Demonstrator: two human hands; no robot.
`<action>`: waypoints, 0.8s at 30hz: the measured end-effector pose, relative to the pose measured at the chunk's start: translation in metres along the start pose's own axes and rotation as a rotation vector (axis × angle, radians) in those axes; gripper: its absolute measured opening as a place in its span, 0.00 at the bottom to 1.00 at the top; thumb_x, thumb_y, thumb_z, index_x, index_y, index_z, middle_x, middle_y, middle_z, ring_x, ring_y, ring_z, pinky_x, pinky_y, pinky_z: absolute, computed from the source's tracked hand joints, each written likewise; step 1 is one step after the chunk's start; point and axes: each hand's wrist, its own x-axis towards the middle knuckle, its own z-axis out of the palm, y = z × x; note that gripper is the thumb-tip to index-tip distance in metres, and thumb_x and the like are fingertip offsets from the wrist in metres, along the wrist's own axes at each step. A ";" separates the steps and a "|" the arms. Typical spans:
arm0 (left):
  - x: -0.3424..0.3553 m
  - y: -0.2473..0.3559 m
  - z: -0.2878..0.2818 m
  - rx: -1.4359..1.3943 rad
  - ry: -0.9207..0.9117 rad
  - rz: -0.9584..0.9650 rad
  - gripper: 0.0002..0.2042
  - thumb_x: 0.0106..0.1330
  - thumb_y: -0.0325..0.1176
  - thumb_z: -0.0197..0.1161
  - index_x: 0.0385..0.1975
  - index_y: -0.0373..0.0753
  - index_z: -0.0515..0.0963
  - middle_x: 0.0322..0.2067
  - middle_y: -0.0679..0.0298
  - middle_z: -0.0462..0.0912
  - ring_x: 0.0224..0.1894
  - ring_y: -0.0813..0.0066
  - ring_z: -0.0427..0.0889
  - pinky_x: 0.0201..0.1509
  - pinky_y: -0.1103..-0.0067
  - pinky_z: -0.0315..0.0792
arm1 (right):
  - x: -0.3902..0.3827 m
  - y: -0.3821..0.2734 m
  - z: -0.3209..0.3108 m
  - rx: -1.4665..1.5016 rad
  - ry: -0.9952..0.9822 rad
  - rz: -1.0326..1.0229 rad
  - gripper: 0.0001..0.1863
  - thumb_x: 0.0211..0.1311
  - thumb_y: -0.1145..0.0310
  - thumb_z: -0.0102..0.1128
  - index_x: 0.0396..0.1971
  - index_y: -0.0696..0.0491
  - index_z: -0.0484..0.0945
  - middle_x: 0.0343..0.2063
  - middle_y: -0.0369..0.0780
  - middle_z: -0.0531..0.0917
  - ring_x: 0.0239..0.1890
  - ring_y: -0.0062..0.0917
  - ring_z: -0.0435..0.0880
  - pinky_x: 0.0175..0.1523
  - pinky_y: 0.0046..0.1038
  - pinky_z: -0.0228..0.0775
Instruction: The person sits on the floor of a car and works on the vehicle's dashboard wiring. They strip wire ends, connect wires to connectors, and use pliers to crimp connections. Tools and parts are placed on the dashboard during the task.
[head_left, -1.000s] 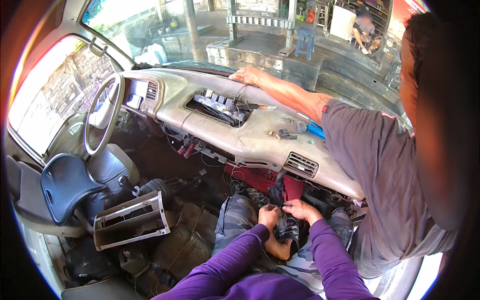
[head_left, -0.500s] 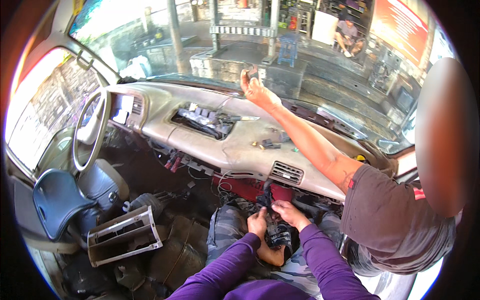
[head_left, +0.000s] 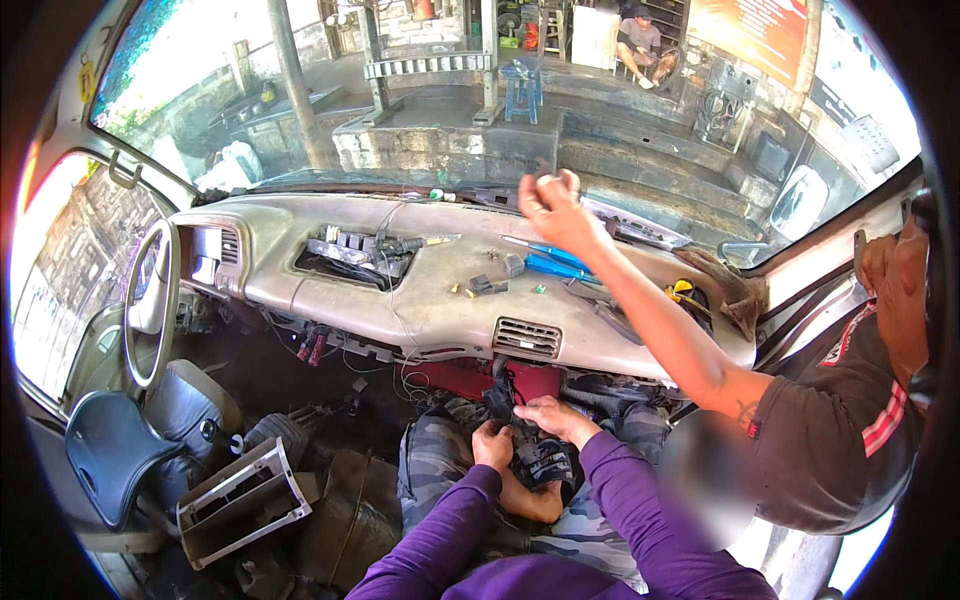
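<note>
My left hand [head_left: 492,445] and my right hand [head_left: 553,419] are closed on a black part [head_left: 501,390] hanging below the dashboard [head_left: 437,323], above my camouflage trousers [head_left: 428,470]; its details are too dark to make out. A red panel [head_left: 445,376] lies behind it. A co-worker's hand [head_left: 560,215] is raised before the windscreen, pinching a small dark object. On the dashboard lie blue-handled tools [head_left: 555,264], small connectors [head_left: 488,285] and, by an opening, a fuse block [head_left: 350,243].
A steering wheel [head_left: 150,295], black seat [head_left: 115,450] and removed panel frame [head_left: 240,500] are at the left. The co-worker [head_left: 830,440] leans in at the right. Outside are a seated person [head_left: 640,50] and a blue stool [head_left: 523,90].
The co-worker's hand has lifted off the dashboard top and moved rightward, while their body has shifted down and right. The view has tilted; my hands stay on the black part.
</note>
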 end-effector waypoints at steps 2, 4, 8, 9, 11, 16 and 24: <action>-0.009 0.020 -0.007 -0.031 -0.046 -0.055 0.08 0.63 0.25 0.65 0.38 0.28 0.84 0.31 0.59 0.87 0.36 0.72 0.83 0.43 0.75 0.75 | -0.014 -0.017 0.002 0.466 -0.032 0.174 0.21 0.75 0.50 0.57 0.46 0.54 0.85 0.36 0.39 0.89 0.36 0.23 0.86 0.42 0.28 0.76; -0.016 0.036 -0.005 -0.079 -0.087 -0.141 0.10 0.66 0.31 0.67 0.36 0.29 0.84 0.29 0.65 0.84 0.33 0.77 0.78 0.39 0.76 0.71 | -0.015 -0.018 0.003 0.655 -0.067 0.103 0.20 0.76 0.50 0.56 0.46 0.52 0.85 0.35 0.35 0.87 0.35 0.20 0.84 0.39 0.25 0.74; -0.016 0.046 0.002 -0.302 -0.049 -0.232 0.19 0.68 0.43 0.69 0.36 0.27 0.84 0.31 0.60 0.86 0.34 0.77 0.78 0.43 0.75 0.73 | 0.006 0.009 0.000 0.335 0.039 0.018 0.15 0.73 0.60 0.61 0.49 0.56 0.82 0.40 0.40 0.87 0.40 0.23 0.84 0.45 0.27 0.74; -0.005 0.034 -0.003 -0.184 0.008 -0.195 0.22 0.71 0.47 0.67 0.33 0.28 0.84 0.28 0.62 0.84 0.30 0.77 0.76 0.37 0.76 0.71 | 0.011 0.006 0.008 0.139 0.084 0.015 0.15 0.72 0.63 0.61 0.50 0.57 0.81 0.41 0.40 0.87 0.41 0.24 0.84 0.46 0.27 0.74; 0.010 0.021 -0.004 -0.408 0.048 -0.382 0.21 0.74 0.47 0.64 0.29 0.33 0.82 0.21 0.67 0.77 0.23 0.79 0.69 0.29 0.76 0.63 | 0.004 0.006 0.018 -0.158 0.142 -0.207 0.19 0.70 0.65 0.62 0.54 0.62 0.79 0.46 0.45 0.86 0.50 0.34 0.83 0.57 0.33 0.73; 0.015 0.020 -0.005 -0.499 -0.116 -0.546 0.18 0.74 0.45 0.65 0.28 0.37 0.81 0.19 0.70 0.75 0.20 0.79 0.67 0.26 0.77 0.60 | 0.022 0.045 0.033 -0.222 0.231 -0.206 0.22 0.71 0.56 0.61 0.56 0.58 0.80 0.54 0.50 0.85 0.58 0.41 0.83 0.60 0.38 0.73; -0.001 0.025 -0.004 -0.030 -0.067 -0.090 0.09 0.69 0.32 0.66 0.37 0.30 0.83 0.31 0.62 0.85 0.33 0.76 0.79 0.39 0.77 0.72 | 0.000 -0.003 0.004 -0.133 0.165 0.067 0.26 0.70 0.48 0.62 0.42 0.62 0.84 0.35 0.49 0.87 0.42 0.39 0.87 0.47 0.37 0.78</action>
